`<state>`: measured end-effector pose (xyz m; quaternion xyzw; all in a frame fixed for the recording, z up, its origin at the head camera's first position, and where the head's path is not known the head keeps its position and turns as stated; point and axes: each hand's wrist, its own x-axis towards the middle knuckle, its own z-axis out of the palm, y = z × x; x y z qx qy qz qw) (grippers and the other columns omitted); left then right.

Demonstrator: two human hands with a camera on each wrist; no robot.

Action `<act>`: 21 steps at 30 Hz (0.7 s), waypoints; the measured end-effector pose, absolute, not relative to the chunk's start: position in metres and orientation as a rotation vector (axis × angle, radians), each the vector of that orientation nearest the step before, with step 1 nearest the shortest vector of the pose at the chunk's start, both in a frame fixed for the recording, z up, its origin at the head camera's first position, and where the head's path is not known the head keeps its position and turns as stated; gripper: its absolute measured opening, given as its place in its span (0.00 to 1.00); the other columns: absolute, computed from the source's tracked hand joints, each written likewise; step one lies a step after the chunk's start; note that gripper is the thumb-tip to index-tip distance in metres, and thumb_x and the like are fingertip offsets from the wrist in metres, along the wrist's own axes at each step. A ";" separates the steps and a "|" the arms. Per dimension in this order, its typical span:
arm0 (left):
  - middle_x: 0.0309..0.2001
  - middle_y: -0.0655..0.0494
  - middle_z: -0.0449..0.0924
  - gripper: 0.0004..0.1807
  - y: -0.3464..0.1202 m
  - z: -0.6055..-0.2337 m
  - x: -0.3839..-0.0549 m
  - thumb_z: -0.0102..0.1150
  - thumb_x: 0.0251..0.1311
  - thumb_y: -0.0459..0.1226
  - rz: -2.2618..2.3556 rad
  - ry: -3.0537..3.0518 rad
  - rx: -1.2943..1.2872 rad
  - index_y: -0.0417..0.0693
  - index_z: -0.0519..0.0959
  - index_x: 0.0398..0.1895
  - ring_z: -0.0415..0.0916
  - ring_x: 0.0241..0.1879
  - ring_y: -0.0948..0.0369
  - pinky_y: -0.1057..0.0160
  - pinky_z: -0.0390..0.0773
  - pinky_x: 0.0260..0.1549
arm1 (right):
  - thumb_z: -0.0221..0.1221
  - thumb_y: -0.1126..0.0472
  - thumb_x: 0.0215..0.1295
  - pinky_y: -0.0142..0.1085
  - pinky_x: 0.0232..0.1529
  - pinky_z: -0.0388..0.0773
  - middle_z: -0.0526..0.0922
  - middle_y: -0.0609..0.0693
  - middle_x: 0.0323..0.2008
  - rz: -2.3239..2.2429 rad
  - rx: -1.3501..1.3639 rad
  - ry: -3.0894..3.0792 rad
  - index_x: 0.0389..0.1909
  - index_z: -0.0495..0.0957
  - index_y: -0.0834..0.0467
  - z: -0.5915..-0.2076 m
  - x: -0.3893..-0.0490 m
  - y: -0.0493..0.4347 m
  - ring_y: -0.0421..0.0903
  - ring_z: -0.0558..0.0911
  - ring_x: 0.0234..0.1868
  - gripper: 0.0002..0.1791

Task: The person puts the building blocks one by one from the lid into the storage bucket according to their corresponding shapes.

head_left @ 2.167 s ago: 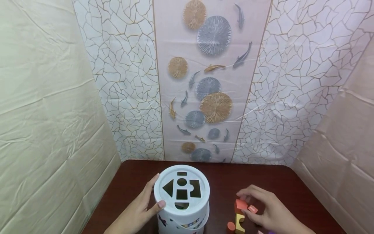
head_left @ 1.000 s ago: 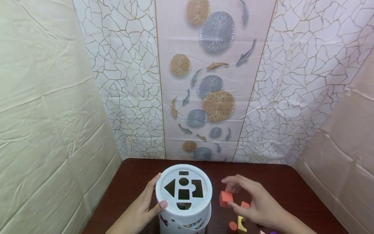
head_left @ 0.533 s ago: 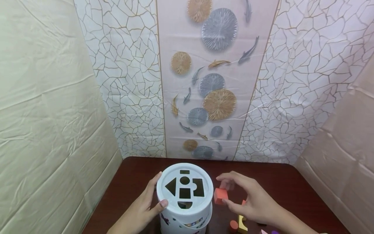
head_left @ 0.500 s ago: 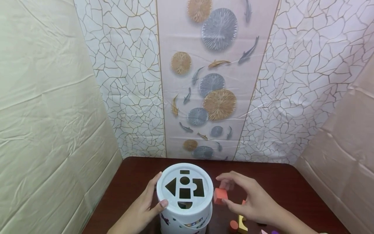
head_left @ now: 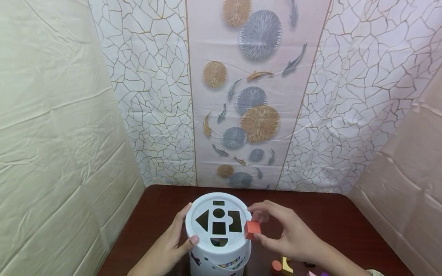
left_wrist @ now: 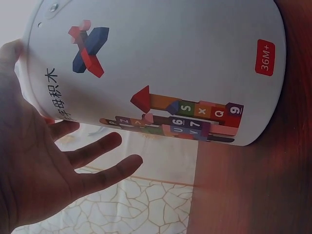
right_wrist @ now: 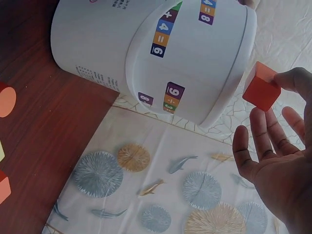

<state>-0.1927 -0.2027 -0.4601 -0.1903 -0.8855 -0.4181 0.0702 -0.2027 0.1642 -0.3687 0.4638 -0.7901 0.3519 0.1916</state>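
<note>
A white bucket (head_left: 214, 262) with printed pictures and a carrying strap stands at the table's front. Its white lid (head_left: 207, 204) has cut-outs: a triangle, a circle, rectangles, an arch and a half-round. My left hand (head_left: 165, 245) grips the lid's left edge, thumb on the rim. In the left wrist view its other fingers spread out beside the bucket wall. My right hand (head_left: 291, 232) pinches a red cube (head_left: 252, 230) between thumb and fingertips, at the lid's right edge. The right wrist view shows the cube (right_wrist: 263, 87) held up beside the rim.
Right of the bucket lie a red cylinder (head_left: 276, 266), a yellow arch block (head_left: 286, 266), and pink (head_left: 311, 273) and purple (head_left: 324, 274) pieces cut off by the frame edge. The dark red table (head_left: 159, 203) ends at a patterned cloth backdrop (head_left: 155, 115).
The right hand has lifted the red cube from above the yellow arch block and carried it left to the lid's edge. The left hand has kept its hold on the bucket.
</note>
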 end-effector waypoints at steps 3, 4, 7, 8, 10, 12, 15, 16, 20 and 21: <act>0.89 0.56 0.57 0.50 -0.203 -0.460 -0.193 0.66 0.76 0.56 -1.271 -2.659 -0.577 0.73 0.47 0.91 0.64 0.83 0.47 0.27 0.72 0.72 | 0.79 0.69 0.60 0.29 0.50 0.85 0.87 0.38 0.49 1.003 1.300 -2.235 0.66 0.79 0.48 -0.369 -0.204 0.162 0.36 0.86 0.45 0.34; 0.89 0.56 0.57 0.50 -0.203 -0.460 -0.193 0.66 0.76 0.56 -1.266 -2.657 -0.577 0.74 0.47 0.91 0.64 0.83 0.47 0.27 0.72 0.73 | 0.79 0.69 0.60 0.30 0.50 0.86 0.87 0.38 0.49 1.005 1.298 -2.238 0.66 0.79 0.48 -0.369 -0.204 0.161 0.36 0.86 0.45 0.34; 0.88 0.56 0.58 0.50 -0.203 -0.460 -0.193 0.66 0.75 0.56 -1.254 -2.652 -0.581 0.74 0.47 0.91 0.65 0.83 0.47 0.28 0.72 0.72 | 0.79 0.69 0.60 0.30 0.49 0.86 0.87 0.38 0.50 1.020 1.294 -2.251 0.66 0.79 0.48 -0.370 -0.205 0.158 0.36 0.86 0.45 0.34; 0.88 0.56 0.58 0.50 -0.203 -0.460 -0.193 0.67 0.75 0.56 -1.251 -2.650 -0.581 0.74 0.48 0.91 0.65 0.83 0.47 0.28 0.73 0.72 | 0.79 0.69 0.60 0.30 0.49 0.86 0.87 0.39 0.50 1.020 1.300 -2.245 0.66 0.79 0.50 -0.370 -0.206 0.157 0.36 0.86 0.45 0.34; 0.89 0.56 0.58 0.50 -0.203 -0.460 -0.194 0.67 0.75 0.56 -1.249 -2.653 -0.578 0.73 0.48 0.91 0.65 0.83 0.47 0.28 0.73 0.72 | 0.78 0.69 0.60 0.29 0.49 0.85 0.87 0.40 0.50 1.024 1.309 -2.233 0.67 0.80 0.52 -0.371 -0.207 0.154 0.36 0.86 0.45 0.34; 0.88 0.56 0.58 0.50 -0.203 -0.460 -0.193 0.66 0.75 0.56 -1.257 -2.657 -0.574 0.73 0.48 0.91 0.65 0.82 0.47 0.27 0.72 0.72 | 0.78 0.69 0.60 0.28 0.49 0.85 0.87 0.40 0.50 1.027 1.318 -2.226 0.67 0.80 0.53 -0.371 -0.208 0.151 0.36 0.86 0.46 0.34; 0.88 0.56 0.58 0.49 -0.203 -0.461 -0.193 0.66 0.75 0.57 -1.260 -2.662 -0.568 0.74 0.47 0.91 0.66 0.82 0.47 0.28 0.73 0.71 | 0.79 0.69 0.61 0.28 0.50 0.85 0.87 0.40 0.48 1.036 1.325 -2.223 0.66 0.80 0.54 -0.372 -0.209 0.147 0.36 0.86 0.46 0.33; 0.88 0.56 0.59 0.49 -0.203 -0.461 -0.193 0.66 0.75 0.57 -1.252 -2.661 -0.571 0.74 0.48 0.91 0.66 0.82 0.48 0.28 0.74 0.71 | 0.79 0.68 0.61 0.29 0.50 0.86 0.87 0.40 0.48 1.038 1.326 -2.224 0.66 0.80 0.54 -0.373 -0.209 0.145 0.36 0.86 0.45 0.32; 0.88 0.57 0.59 0.49 -0.204 -0.460 -0.193 0.66 0.76 0.57 -1.225 -2.654 -0.586 0.76 0.48 0.90 0.67 0.82 0.49 0.30 0.76 0.69 | 0.79 0.66 0.63 0.32 0.48 0.87 0.86 0.40 0.47 1.063 1.321 -2.239 0.65 0.80 0.54 -0.373 -0.210 0.140 0.36 0.86 0.45 0.31; 0.88 0.56 0.59 0.49 -0.204 -0.460 -0.193 0.66 0.75 0.57 -1.221 -2.651 -0.590 0.76 0.48 0.90 0.66 0.82 0.48 0.30 0.76 0.69 | 0.79 0.66 0.63 0.34 0.48 0.88 0.86 0.40 0.46 1.069 1.319 -2.242 0.65 0.80 0.53 -0.373 -0.210 0.139 0.36 0.86 0.45 0.31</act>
